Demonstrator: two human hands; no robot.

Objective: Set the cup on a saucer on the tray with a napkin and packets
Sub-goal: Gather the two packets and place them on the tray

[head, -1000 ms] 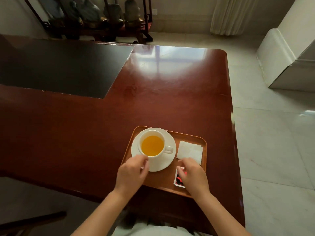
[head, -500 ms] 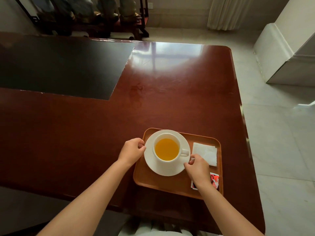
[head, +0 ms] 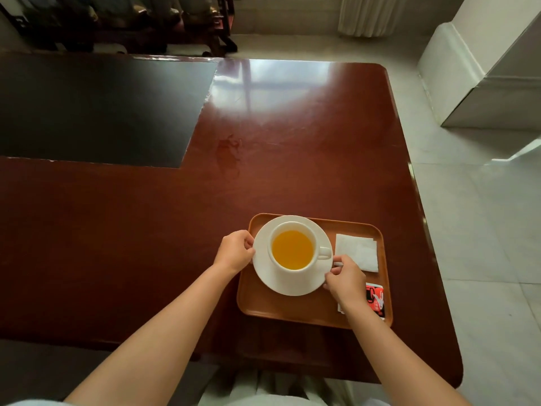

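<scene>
A white cup (head: 292, 269) full of orange-yellow liquid stands on a white saucer (head: 273, 281), handle pointing right. The saucer rests on the left half of a brown tray (head: 278, 309). A folded white napkin (head: 357, 252) lies on the tray's right side. Red and white packets (head: 375, 298) lie at the tray's near right corner, partly hidden by my wrist. My left hand (head: 235, 252) grips the saucer's left rim. My right hand (head: 345, 281) pinches the saucer's right rim just below the cup handle.
The tray sits near the right front of a glossy reddish wooden table (head: 263, 171). A dark mat (head: 96, 109) covers the table's far left. Dark wooden furniture (head: 146, 24) stands beyond it. Pale tiled floor (head: 483, 230) lies past the table's right edge.
My left hand went from the saucer's near rim to its left rim. My right hand left the packets and took the saucer's right rim. The view shifted left.
</scene>
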